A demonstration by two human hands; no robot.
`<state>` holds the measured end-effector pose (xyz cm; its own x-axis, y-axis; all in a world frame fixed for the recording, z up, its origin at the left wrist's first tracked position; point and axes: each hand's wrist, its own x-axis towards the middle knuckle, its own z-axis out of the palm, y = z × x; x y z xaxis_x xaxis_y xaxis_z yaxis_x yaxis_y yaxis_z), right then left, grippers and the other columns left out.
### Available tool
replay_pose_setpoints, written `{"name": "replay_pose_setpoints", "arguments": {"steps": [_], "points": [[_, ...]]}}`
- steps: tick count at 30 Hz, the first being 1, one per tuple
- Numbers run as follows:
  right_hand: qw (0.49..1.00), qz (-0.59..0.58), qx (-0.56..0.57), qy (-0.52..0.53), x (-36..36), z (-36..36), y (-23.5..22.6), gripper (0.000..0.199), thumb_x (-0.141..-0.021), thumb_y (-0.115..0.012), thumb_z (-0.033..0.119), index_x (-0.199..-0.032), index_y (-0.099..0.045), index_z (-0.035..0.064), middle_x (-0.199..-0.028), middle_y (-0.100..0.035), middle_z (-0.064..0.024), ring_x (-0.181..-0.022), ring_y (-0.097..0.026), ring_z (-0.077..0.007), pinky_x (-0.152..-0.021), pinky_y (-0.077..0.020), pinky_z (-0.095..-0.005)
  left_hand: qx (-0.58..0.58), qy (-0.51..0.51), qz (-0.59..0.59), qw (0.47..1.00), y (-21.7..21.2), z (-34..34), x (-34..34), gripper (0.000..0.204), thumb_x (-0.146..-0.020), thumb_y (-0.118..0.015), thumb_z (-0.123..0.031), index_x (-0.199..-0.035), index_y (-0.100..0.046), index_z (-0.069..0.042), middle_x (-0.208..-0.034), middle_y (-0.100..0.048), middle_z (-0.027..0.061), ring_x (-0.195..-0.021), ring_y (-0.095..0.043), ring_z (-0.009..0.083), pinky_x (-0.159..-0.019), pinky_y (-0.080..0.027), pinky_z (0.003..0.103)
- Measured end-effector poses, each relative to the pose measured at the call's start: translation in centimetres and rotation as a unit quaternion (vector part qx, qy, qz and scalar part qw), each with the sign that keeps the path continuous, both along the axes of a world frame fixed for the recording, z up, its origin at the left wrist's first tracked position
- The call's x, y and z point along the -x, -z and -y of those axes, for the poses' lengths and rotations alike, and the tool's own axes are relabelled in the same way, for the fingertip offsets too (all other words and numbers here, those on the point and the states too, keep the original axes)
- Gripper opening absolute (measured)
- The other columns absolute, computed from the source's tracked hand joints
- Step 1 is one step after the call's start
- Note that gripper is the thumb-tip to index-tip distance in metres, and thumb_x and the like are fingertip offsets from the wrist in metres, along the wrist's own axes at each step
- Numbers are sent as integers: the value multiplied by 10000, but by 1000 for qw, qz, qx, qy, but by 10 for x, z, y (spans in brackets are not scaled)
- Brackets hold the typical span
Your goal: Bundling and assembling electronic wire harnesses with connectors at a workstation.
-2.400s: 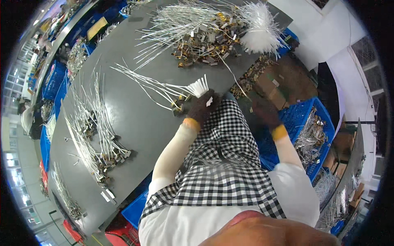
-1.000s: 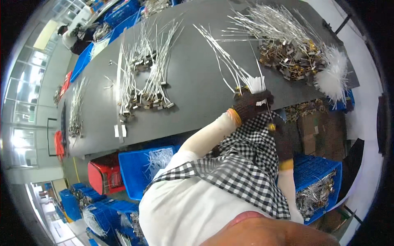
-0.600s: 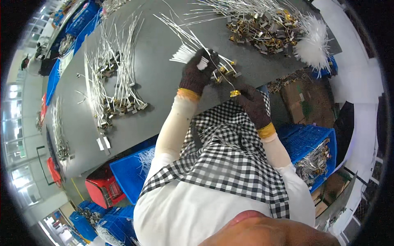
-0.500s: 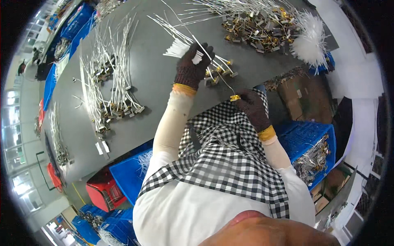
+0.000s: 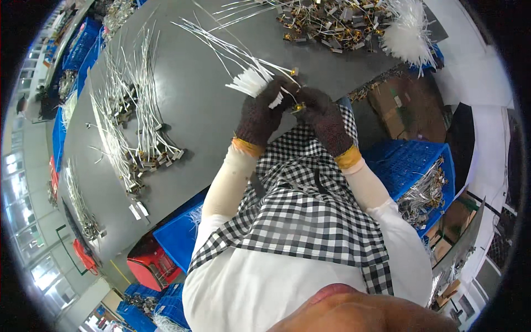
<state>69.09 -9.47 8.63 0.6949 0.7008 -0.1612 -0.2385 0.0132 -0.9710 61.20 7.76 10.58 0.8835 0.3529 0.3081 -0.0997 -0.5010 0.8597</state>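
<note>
My left hand (image 5: 260, 116), in a dark brown knitted glove with a yellow cuff, is closed round a bunch of short white sleeves (image 5: 249, 82). Thin white wires (image 5: 232, 48) fan out past that hand toward the far left. One brass-coloured end piece (image 5: 294, 72) shows beyond the fingers. My right hand (image 5: 327, 119), gloved alike, pinches a small brass-and-metal part on a wire (image 5: 298, 107). Both hands meet at the table's near edge, over my checked apron (image 5: 298, 216). Their fingertips overlap, so the exact grip is partly hidden.
Wired metal parts (image 5: 141, 157) lie in bunches on the grey table (image 5: 204, 116) to the left. A big heap of them (image 5: 332, 27) and a white sleeve bundle (image 5: 406, 36) lie at the far right. Blue crates (image 5: 417, 152) flank me; a red basket (image 5: 152, 263) stands lower left.
My right hand has moved up and left to meet my left hand, bringing its wired part along. My left hand has come slightly nearer. The whole view has shifted a little.
</note>
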Motion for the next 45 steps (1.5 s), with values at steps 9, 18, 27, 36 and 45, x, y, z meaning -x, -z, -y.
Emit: {"name": "replay_pose_setpoints", "arguments": {"steps": [9, 18, 27, 36, 45], "points": [[997, 74, -1, 14, 1, -27, -13, 450, -901, -645, 31, -1331, -514, 15, -1186, -619, -123, -994, -623, -170, -800, -542, -303, 363, 47, -57, 929, 5, -4, -5, 241, -920, -624, -110, -1127, -638, 12, -1045, -660, 97, -905, -636, 174, -764, -514, 287], [987, 152, 18, 38, -23, -32, 6, 506, -891, -683, 118, -1355, -499, 33, -1172, -620, -112, -963, -623, -178, -840, -539, -315, 98, -29, -83, 991, 36, -24, 7, 306, -853, -698, -95, -1140, -633, -11, -997, -688, 89, -919, -667, 169, -804, -550, 308], [745, 526, 271, 308, -176, 28, 38, 478, -906, -635, 196, -1359, -520, 95, -1229, -598, -172, -1045, -615, -249, -888, -500, -381, 387, -76, -115, 912, 21, -16, 16, 184, -930, -603, -84, -1098, -635, -17, -815, -610, 42, -675, -565, 113, -589, -454, 227], [856, 359, 302, 217, -182, 58, 36, 414, -887, -648, 250, -1253, -577, 71, -1085, -622, -180, -950, -607, -329, -839, -493, -415, -6, 77, -37, 996, 12, 31, -35, 299, -841, -666, 52, -1135, -650, -2, -1025, -690, 116, -891, -676, 183, -743, -545, 282], [904, 305, 299, 4, 6, 259, 58, 219, -886, -602, 184, -1041, -709, 74, -936, -669, -127, -867, -628, -284, -804, -501, -389, 11, 154, -36, 987, 32, 93, -125, 330, -902, -661, -147, -1183, -609, 18, -1054, -694, 147, -1023, -662, 281, -944, -512, 377]]}}
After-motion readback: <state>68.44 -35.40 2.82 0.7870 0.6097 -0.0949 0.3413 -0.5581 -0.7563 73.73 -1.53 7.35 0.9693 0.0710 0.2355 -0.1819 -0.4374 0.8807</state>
